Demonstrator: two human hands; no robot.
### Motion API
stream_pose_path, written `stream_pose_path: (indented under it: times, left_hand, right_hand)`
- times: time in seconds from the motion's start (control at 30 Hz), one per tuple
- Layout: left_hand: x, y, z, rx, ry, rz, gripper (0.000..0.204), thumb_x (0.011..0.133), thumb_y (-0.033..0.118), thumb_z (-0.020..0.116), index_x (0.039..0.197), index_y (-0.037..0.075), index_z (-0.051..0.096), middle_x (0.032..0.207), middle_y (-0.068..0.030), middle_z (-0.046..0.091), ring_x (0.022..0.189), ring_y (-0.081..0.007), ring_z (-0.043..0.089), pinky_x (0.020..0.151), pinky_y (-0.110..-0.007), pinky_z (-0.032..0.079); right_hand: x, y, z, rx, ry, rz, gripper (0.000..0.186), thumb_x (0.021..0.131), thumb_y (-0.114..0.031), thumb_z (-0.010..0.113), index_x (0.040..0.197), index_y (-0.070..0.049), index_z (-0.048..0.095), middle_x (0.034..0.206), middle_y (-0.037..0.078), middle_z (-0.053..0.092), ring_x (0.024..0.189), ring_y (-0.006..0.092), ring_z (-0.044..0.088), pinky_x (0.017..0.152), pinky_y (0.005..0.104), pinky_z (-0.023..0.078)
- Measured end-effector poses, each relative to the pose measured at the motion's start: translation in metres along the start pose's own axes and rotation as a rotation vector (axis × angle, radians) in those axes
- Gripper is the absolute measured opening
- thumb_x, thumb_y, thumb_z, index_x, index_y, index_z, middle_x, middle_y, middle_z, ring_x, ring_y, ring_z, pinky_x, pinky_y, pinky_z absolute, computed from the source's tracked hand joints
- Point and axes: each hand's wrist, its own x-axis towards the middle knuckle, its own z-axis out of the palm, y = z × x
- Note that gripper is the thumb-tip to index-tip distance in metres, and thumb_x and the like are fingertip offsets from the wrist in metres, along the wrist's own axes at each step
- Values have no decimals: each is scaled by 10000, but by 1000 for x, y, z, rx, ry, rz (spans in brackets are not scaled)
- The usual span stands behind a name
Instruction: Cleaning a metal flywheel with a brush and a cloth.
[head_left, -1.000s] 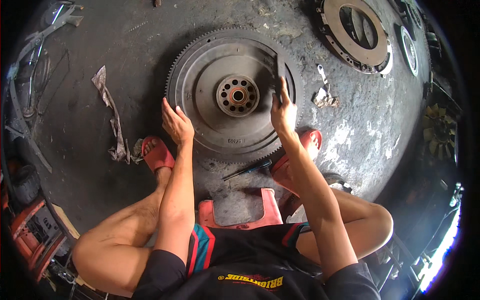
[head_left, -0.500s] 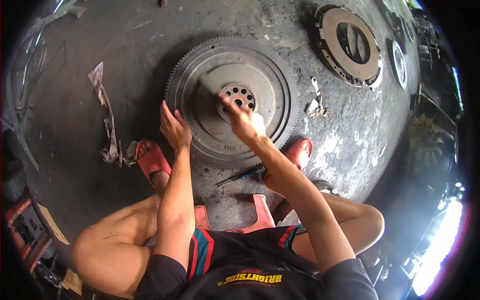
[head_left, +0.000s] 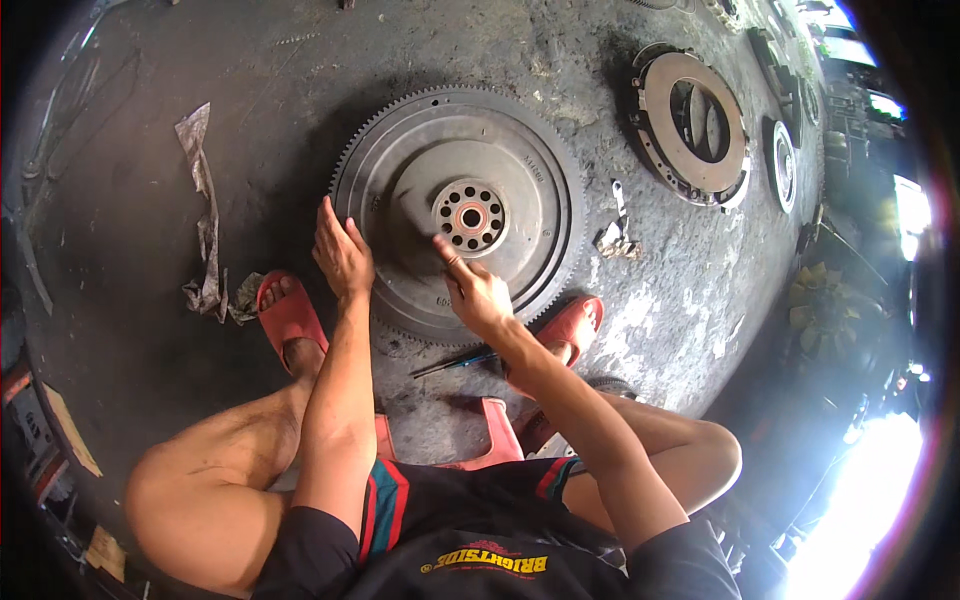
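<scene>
A grey toothed metal disc (head_left: pixel 525 210) lies flat on the floor before me, with a ring of holes round its centre hub (head_left: pixel 470 218). My left hand (head_left: pixel 345 255) rests on its left rim, fingers stretched out. My right hand (head_left: pixel 475 290) is over the lower middle of the disc, closed on a dark flat strip (head_left: pixel 415 215) that is blurred and angles up-left beside the hub. Under my forearms a slim tool (head_left: pixel 440 365) with a blue handle lies below the disc.
At upper right are a metal clutch ring (head_left: pixel 665 130) and a pale wheel (head_left: pixel 783 165). A small wrench (head_left: pixel 618 200) lies by crumpled material (head_left: pixel 615 242). A dirty rag (head_left: pixel 205 200) is at left, a fan (head_left: pixel 820 305) at right, my red sandals (head_left: pixel 290 310) and a pink stool (head_left: pixel 495 425) below.
My right hand has swept from the disc's right side across to the lower middle with the strip. My left hand stays on the rim. The view has shifted slightly.
</scene>
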Motion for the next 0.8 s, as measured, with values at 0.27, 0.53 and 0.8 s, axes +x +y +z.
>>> stream_pose_path:
  times: [0.27, 0.53, 0.8]
  left_hand:
    - [1, -1, 1, 9, -22, -21, 509, 1009, 242, 446, 1480, 108, 309, 1446, -128, 451, 1282, -304, 484, 975, -481, 414]
    - [2, 0, -5, -12, -49, -42, 488, 1016, 250, 414, 1466, 79, 333, 1422, -168, 467, 1275, -348, 481, 979, -490, 413]
    - [2, 2, -1, 98, -24, -37, 511, 1002, 239, 464, 1468, 88, 319, 1390, -145, 489, 1208, -304, 533, 949, -456, 436]
  right_hand:
    - [50, 10, -24, -40, 150, 179, 595, 929, -180, 557, 1470, -337, 365, 706, 210, 639, 618, 404, 653, 526, 515, 510]
    - [-7, 25, -60, -231, -257, -81, 604, 916, -236, 612, 1460, -371, 387, 726, 162, 595, 577, 387, 634, 517, 479, 542]
    - [81, 62, -57, -141, 208, 180, 658, 902, -177, 608, 1494, -288, 343, 714, 233, 647, 597, 402, 643, 538, 498, 493]
